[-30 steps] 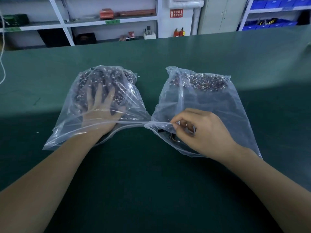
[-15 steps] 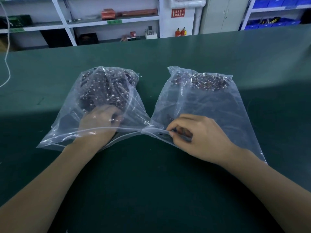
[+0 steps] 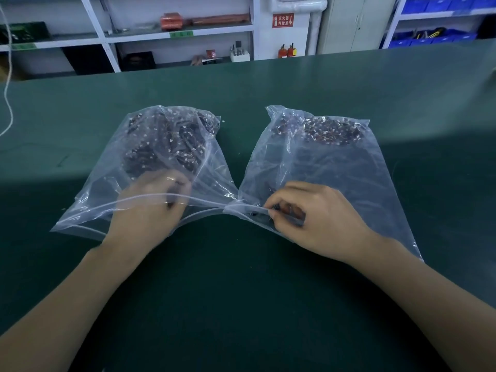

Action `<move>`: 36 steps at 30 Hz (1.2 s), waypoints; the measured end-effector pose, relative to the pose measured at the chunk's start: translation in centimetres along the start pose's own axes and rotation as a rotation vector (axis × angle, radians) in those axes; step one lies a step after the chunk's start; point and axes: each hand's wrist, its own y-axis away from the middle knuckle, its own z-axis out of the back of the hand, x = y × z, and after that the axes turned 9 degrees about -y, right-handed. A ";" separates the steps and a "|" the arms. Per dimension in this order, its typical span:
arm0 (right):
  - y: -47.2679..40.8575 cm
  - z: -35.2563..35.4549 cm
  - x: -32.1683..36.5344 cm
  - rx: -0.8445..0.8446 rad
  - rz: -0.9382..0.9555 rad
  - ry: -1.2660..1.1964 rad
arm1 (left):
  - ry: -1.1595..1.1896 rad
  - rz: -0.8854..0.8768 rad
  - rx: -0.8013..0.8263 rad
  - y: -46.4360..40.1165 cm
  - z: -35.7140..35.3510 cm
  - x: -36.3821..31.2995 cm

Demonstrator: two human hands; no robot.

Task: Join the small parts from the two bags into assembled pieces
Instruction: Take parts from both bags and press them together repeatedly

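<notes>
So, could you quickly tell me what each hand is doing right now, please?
Left hand: inside the left bag, fingers curled; contents cannot be told.
Right hand: pinching small parts at the right bag mouth.

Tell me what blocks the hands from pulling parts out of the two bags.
Nothing visible. The left hand is already inside the left bag, and the right hand sits at the open mouth of the right bag.

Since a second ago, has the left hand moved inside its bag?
Yes. The left hand has pulled back from the pile of parts toward the left bag opening, fingers now curled.
</notes>
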 end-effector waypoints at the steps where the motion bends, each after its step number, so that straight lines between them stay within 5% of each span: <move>1: 0.0 0.0 0.0 -0.001 0.000 -0.001 | -0.003 -0.018 -0.013 0.6 0.3 -0.5; 7: 0.1 -0.1 0.4 -0.010 -0.015 -0.060 | 0.124 -0.454 -0.022 3.2 1.0 -3.6; 14: 0.0 -1.1 1.0 0.032 -0.078 -0.394 | 0.067 -0.763 -0.054 3.3 0.2 -8.1; 31: 0.0 -0.9 1.5 0.152 -0.138 -0.791 | 0.084 -0.930 -0.073 3.9 0.8 -11.2; 36: -0.4 -0.8 1.2 -0.002 -0.208 -0.978 | 0.198 -0.901 -0.158 3.9 1.0 -10.7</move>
